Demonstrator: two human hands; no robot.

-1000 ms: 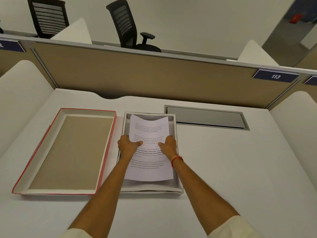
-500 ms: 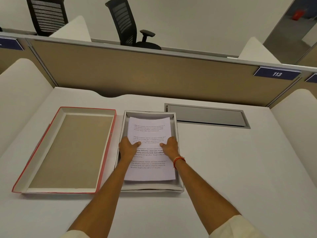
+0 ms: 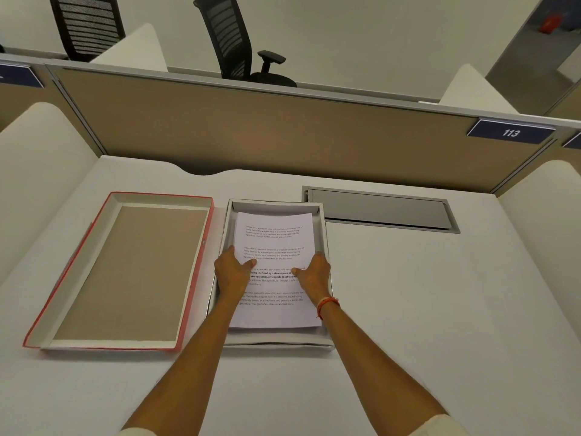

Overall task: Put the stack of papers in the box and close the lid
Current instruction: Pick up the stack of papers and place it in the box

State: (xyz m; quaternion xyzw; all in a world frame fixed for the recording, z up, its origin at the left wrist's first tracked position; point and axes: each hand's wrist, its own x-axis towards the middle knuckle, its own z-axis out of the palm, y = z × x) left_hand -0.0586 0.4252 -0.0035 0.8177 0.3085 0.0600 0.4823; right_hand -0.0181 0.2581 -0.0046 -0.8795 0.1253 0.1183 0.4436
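A stack of white printed papers (image 3: 273, 237) lies inside the shallow white box (image 3: 276, 343) at the desk's middle. My left hand (image 3: 232, 272) grips the stack's left edge, thumb on top of the sheet. My right hand (image 3: 312, 273), with an orange thread at the wrist, grips the right edge the same way. The red-edged lid (image 3: 132, 272) lies upside down just left of the box, its brown inside facing up.
A grey cable hatch (image 3: 380, 210) is set into the white desk (image 3: 424, 309) right of the box. A tan partition (image 3: 283, 133) walls off the back, with curved white side screens. Two black office chairs (image 3: 232, 39) stand beyond it.
The papers have sunk from a raised, curved hold to lying flat in the box. Both hands have slid outward to the stack's side edges.
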